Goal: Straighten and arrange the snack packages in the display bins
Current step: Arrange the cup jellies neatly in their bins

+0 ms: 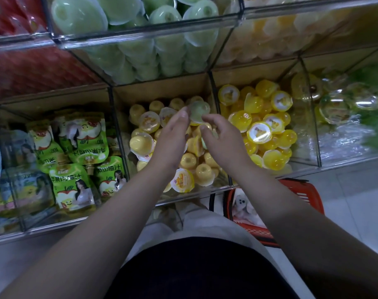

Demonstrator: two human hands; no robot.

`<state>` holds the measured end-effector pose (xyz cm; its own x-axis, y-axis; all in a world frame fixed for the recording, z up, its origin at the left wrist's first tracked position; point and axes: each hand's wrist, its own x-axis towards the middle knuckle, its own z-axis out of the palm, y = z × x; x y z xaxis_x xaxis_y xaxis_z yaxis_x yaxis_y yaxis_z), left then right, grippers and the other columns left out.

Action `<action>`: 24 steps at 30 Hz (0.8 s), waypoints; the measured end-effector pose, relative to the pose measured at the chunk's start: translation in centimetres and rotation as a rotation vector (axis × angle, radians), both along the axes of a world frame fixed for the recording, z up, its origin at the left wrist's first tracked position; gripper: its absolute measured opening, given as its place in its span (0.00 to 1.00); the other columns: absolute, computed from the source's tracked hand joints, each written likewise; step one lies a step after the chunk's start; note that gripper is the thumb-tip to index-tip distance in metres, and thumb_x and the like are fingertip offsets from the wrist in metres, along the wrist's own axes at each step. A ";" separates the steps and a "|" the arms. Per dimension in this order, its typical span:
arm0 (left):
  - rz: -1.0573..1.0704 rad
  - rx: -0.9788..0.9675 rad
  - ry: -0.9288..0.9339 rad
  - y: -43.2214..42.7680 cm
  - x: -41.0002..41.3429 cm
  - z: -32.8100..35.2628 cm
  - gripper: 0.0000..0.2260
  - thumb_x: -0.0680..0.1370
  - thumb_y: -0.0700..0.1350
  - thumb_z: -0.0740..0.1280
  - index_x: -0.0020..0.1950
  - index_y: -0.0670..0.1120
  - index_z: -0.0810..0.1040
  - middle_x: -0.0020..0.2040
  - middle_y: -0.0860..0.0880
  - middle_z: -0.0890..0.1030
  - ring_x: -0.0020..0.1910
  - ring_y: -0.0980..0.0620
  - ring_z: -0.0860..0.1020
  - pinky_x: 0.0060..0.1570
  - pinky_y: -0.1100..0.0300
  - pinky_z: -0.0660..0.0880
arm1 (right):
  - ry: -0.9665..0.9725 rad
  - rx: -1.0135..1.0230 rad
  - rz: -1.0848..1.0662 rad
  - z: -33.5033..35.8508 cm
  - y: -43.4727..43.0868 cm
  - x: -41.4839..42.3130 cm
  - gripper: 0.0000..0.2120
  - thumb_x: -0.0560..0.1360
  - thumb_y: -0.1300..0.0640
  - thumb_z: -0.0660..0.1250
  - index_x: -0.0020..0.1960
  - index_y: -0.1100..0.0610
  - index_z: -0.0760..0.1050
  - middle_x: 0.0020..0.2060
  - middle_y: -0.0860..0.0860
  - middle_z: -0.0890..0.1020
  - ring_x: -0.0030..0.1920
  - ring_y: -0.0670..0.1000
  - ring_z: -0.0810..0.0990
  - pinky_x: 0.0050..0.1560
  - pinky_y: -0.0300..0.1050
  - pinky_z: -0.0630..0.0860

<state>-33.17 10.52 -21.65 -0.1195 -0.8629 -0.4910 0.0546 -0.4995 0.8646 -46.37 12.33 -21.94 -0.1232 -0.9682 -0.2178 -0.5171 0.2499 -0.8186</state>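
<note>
Inspection at the lower row of clear display bins (116, 117).

Labelling: the left-hand bin holds green pouches (84, 134) printed with a smiling apple and a figure. The Chinese characters on them, 苹果山楂汁, read upside down from where I stand, and "100" shows on some. Lids of the bright yellow cups (259, 132) in the right-hand bin carry a white disc with a small fruit picture, the wording too small to read. A lid near the front of the middle bin likewise shows fruit artwork only.

Item in hand: one pale green jelly cup (200, 111), dome-shaped, cloudy and translucent, with a thin flared rim. It is raised over the far part of the middle bin, above the dull yellow cups (140, 143) lying there at all angles (some dome up, some lid up).

Left hand (173, 137): fingers close together and nearly straight, tips pinching the cup's left edge.

Right hand (221, 141): thumb tip touches the cup's near-right rim. The other fingers are curled inward around something pale, and I cannot tell what they hold.

The upper bin beyond is packed with matching green cups (140, 50). A red basket (302, 190) sits on the floor at near right.
</note>
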 end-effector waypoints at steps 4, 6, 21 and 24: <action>-0.010 0.060 -0.016 0.2 -0.2 -1.3 0.15 0.82 0.58 0.54 0.65 0.58 0.73 0.63 0.61 0.76 0.66 0.60 0.72 0.63 0.59 0.68 | 0.199 0.015 0.184 -2.2 -0.2 -0.6 0.18 0.78 0.55 0.66 0.68 0.55 0.74 0.63 0.52 0.78 0.64 0.51 0.74 0.56 0.35 0.66; -0.025 0.094 -0.027 0.3 -0.2 -1.9 0.15 0.77 0.61 0.55 0.58 0.61 0.75 0.61 0.62 0.76 0.64 0.61 0.73 0.63 0.58 0.68 | 0.360 0.020 0.301 -3.6 -0.3 -0.9 0.18 0.77 0.57 0.66 0.66 0.58 0.74 0.61 0.55 0.78 0.63 0.55 0.74 0.57 0.43 0.70; -0.042 0.190 -0.028 0.0 0.5 -4.0 0.20 0.85 0.55 0.51 0.72 0.48 0.71 0.65 0.55 0.75 0.65 0.59 0.72 0.68 0.57 0.66 | 1.096 -0.244 0.502 -7.4 0.0 0.8 0.11 0.64 0.62 0.67 0.46 0.58 0.79 0.39 0.54 0.79 0.43 0.54 0.80 0.39 0.45 0.75; -0.031 0.193 -0.023 0.3 0.6 -3.9 0.14 0.85 0.54 0.51 0.61 0.54 0.75 0.58 0.59 0.77 0.60 0.61 0.74 0.65 0.59 0.68 | 1.078 -0.249 0.484 -7.0 -0.2 0.9 0.08 0.61 0.64 0.66 0.41 0.59 0.78 0.36 0.55 0.78 0.41 0.56 0.79 0.35 0.45 0.74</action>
